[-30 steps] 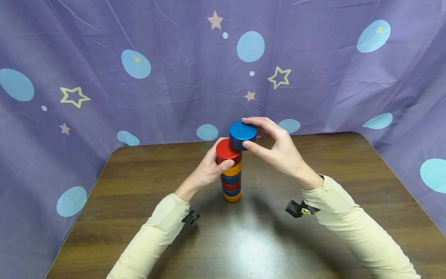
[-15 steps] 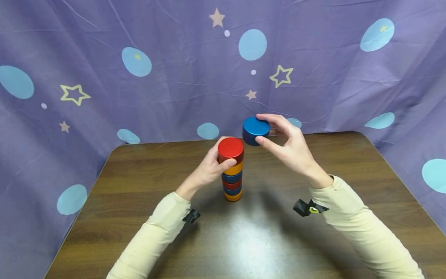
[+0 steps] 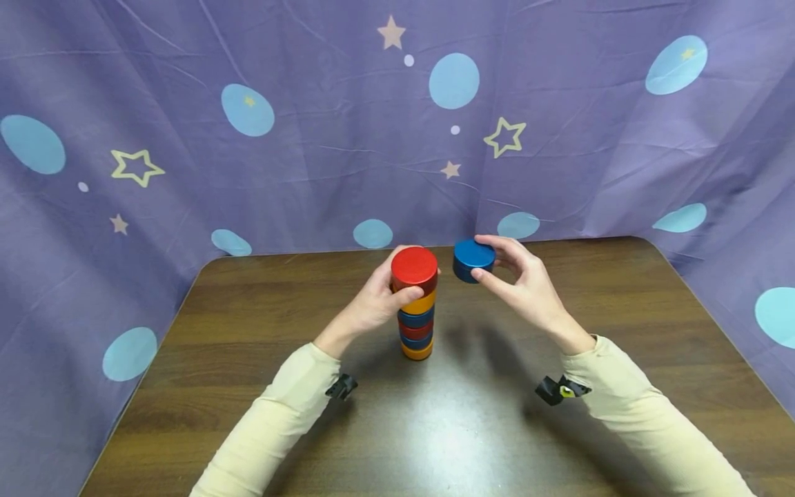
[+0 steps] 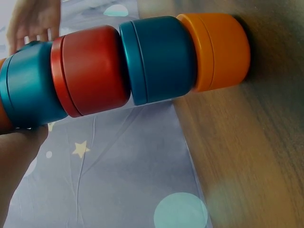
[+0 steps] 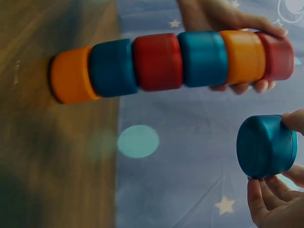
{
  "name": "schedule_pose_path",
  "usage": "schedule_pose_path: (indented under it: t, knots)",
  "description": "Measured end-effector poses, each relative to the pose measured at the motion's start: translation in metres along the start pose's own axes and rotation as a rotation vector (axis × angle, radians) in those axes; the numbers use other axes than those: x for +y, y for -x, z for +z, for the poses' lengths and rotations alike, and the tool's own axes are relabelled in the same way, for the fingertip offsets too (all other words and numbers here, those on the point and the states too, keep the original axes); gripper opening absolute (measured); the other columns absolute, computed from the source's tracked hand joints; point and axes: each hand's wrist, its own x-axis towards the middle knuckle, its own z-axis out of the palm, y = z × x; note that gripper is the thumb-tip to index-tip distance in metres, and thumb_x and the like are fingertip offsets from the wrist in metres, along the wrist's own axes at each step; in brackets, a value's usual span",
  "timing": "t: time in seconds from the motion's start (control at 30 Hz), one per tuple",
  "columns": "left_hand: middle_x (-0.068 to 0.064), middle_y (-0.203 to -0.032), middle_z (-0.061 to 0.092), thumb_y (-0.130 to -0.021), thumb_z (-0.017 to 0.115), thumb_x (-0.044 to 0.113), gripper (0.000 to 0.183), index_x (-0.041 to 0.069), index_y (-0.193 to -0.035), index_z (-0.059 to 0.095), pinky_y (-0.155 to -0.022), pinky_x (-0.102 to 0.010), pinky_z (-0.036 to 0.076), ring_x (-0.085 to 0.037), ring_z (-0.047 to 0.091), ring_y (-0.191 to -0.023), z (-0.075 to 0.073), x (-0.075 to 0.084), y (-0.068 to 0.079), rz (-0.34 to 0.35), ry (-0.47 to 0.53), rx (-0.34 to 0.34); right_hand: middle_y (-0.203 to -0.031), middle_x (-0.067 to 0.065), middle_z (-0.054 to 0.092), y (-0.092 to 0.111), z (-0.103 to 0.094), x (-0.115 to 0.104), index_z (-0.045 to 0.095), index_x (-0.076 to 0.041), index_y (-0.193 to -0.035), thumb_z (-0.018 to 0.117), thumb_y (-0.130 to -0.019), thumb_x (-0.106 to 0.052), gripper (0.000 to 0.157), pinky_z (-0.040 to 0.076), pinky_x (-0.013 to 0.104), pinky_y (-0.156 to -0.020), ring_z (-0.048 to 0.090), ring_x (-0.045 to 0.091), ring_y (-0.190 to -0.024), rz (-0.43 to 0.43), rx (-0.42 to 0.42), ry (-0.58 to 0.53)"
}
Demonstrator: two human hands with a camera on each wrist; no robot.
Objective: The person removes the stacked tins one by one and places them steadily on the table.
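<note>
A tall upright stack of round lidded tins in red, orange and blue stands on the table, its bottom orange tin on the wood. My left hand grips the stack near its top, thumb across the front, around the red tin and the orange one under it. To the right, my right hand pinches a separate blue tin between thumb and fingers, apart from the stack and raised above the table. The right wrist view shows this blue tin side-on, and the stacked blue tin below the left hand's grip.
The brown wooden table reaches back to a purple curtain with stars and blue dots. Black wrist cameras hang under both cream sleeves. Bright light glares off the table's front middle.
My right hand has carried the blue tin off the red tin's edge to the right, then lowered it slightly. My left hand keeps its grip on the stack.
</note>
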Motion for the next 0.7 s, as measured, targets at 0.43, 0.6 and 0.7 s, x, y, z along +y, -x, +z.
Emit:
schedule_pose_path:
  t: [0.43,0.6,0.7]
  knots:
    - [-0.023,-0.114,0.056,-0.083,0.068,0.054,0.089,-0.007,-0.137,0.032,-0.089,-0.036,0.047,-0.027,0.058,-0.104,0.001,-0.002,-0.002,0.025,0.001,-0.002,-0.124,0.020,0.056,0.012,-0.002,0.073,0.055,0.004,-0.131,0.072,-0.084,0.001,0.049,0.046,0.029,-0.093,0.057,0.029,-0.107,0.085,-0.001,0.088]
    - [-0.013,-0.113,0.058,-0.083,0.067,0.054,0.091,0.000,-0.142,0.024,-0.087,-0.035,0.048,-0.023,0.058,-0.104,0.001,-0.003,-0.001,0.029,0.019,-0.001,-0.123,0.020,0.055,0.014,0.000,0.094,0.054,0.003,-0.131,0.073,-0.085,-0.002,0.050,0.046,0.041,-0.093,0.058,0.031,-0.108,0.145,-0.005,0.078]
    - [-0.010,-0.113,0.057,-0.084,0.067,0.052,0.088,0.000,-0.140,0.023,-0.087,-0.034,0.048,-0.021,0.059,-0.105,0.002,-0.003,0.000,0.045,0.029,0.000,-0.125,0.023,0.053,0.014,0.003,0.107,0.053,0.005,-0.131,0.072,-0.085,-0.003,0.051,0.045,0.045,-0.094,0.057,0.035,-0.112,0.197,-0.010,0.062]
